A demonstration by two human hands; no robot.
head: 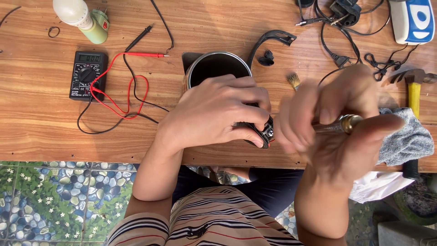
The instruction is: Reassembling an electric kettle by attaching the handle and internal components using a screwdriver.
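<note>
1. A round steel kettle body [217, 68] with a dark hollow inside stands close to the near edge of the wooden worktop [36, 114], about midway along it.
2. The left hand [218, 111] lies over the kettle's near rim, its grip pressed around a black plastic part [261, 132] at the pot's near side.
3. The right hand [337, 123], blurred, has its grip closed around a tool with a brass-coloured collar [348, 123], its end just beside the black part.
4. A grey cloth [405, 139] lies by the near right edge, beside a yellow-handled hammer [414, 89].
5. A black multimeter [87, 75] with red and black leads sits toward the far left.
</note>
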